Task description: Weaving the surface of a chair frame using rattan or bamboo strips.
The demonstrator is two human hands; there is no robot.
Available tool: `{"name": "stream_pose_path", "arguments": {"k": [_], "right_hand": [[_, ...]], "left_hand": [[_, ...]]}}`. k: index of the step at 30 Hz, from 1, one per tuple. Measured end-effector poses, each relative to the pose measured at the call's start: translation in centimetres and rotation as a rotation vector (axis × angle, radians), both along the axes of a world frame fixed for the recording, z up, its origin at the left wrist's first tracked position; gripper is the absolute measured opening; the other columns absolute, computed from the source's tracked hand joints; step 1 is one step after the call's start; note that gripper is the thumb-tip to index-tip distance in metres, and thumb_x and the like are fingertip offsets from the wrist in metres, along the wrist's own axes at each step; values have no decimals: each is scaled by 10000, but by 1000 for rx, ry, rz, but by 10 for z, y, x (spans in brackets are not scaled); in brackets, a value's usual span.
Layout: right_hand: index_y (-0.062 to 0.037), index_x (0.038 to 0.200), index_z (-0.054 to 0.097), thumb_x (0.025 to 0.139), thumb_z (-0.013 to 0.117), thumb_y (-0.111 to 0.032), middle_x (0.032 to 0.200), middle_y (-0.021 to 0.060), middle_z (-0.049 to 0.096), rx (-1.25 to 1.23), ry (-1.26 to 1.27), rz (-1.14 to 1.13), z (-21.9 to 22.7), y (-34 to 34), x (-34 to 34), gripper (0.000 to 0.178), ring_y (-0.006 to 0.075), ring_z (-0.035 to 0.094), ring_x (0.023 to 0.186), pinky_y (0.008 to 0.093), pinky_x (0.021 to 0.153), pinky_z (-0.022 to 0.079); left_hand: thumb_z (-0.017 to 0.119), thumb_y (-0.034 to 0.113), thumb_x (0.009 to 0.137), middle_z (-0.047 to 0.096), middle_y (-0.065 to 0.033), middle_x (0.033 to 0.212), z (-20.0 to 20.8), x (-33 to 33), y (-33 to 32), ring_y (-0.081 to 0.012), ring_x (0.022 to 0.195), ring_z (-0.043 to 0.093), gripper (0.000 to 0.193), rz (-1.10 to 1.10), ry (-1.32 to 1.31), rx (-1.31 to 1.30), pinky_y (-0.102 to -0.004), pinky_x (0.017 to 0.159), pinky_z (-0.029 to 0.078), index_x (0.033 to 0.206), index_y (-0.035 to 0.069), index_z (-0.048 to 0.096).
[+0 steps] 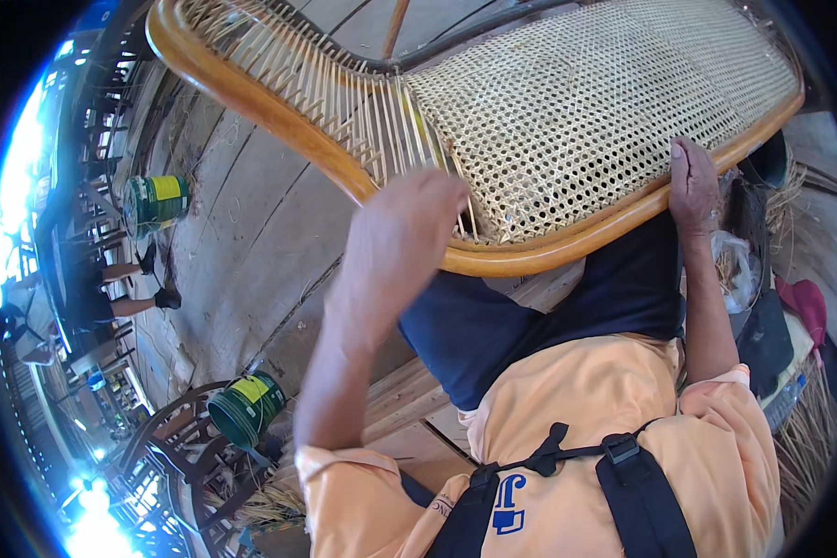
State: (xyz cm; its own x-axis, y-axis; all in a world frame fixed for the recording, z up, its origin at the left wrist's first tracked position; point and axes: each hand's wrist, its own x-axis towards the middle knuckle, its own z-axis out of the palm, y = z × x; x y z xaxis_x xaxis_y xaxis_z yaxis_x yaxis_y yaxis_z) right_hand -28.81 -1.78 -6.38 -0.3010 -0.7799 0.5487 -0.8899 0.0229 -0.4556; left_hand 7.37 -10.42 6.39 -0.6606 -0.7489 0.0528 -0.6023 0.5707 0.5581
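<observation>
A curved, honey-brown wooden chair frame (530, 260) lies across my lap, with a pale woven cane panel (577, 112) filling its right part. To the left, loose cane strands (381, 121) run in one direction between the rails without a cross weave. My left hand (414, 219) is at the near left corner of the woven part, its fingers curled in by the strands. It is slightly blurred, and its fingertips are hidden. My right hand (695, 191) grips the near rail on the right, thumb on top and fingers out of sight beneath.
Two green buckets with yellow labels, one on the floor (156, 203) and one nearer (246, 409), stand left, the nearer by dark wooden chair parts (172, 446). Another person's legs (135, 305) show at far left. At right are a plastic bag (735, 270) and cane bundles (809, 437).
</observation>
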Motion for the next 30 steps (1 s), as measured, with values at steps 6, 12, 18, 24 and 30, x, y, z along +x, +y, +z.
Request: {"name": "stream_pose_path", "arguments": {"k": [6, 12, 18, 24, 30], "right_hand": [[-9, 938, 647, 908, 588, -197, 788, 60, 612, 114, -343, -98, 25, -5, 27, 200, 145, 545, 705, 290, 655, 454], [-3, 956, 650, 893, 604, -237, 701, 46, 576, 813, -870, 327, 71, -16, 102, 247, 123, 504, 634, 280, 607, 433], [-90, 1007, 634, 901, 575, -273, 793, 126, 613, 730, -379, 618, 60, -23, 164, 219, 314, 620, 732, 410, 660, 492], [-134, 1112, 580, 819, 664, -255, 878, 100, 594, 510, -129, 685, 59, 4, 173, 329, 309, 607, 873, 410, 747, 489], [-138, 1218, 483, 717, 755, -352, 1203, 76, 466, 415, -17, 677, 56, 16, 184, 608, 296, 423, 1159, 465, 922, 376]], "left_hand": [[547, 204, 876, 635, -213, 873, -12, -33, -74, -380, 857, 611, 232, -55, -437, 51, -453, 788, 471, 906, -9, 631], [501, 184, 852, 622, -273, 798, -28, -30, -56, -431, 810, 617, 279, 1, -560, 132, -506, 786, 468, 777, -45, 643], [571, 119, 756, 626, -270, 749, -34, -37, -56, -403, 732, 644, 199, -104, -682, 142, -459, 708, 518, 740, -49, 675], [674, 75, 686, 642, -200, 646, -25, -46, -49, -312, 623, 670, 112, -406, -800, 200, -398, 609, 551, 735, -20, 709], [615, 79, 760, 599, -136, 559, -25, -53, -48, -236, 473, 600, 127, -306, -962, 348, -372, 435, 488, 701, -18, 674]]}}
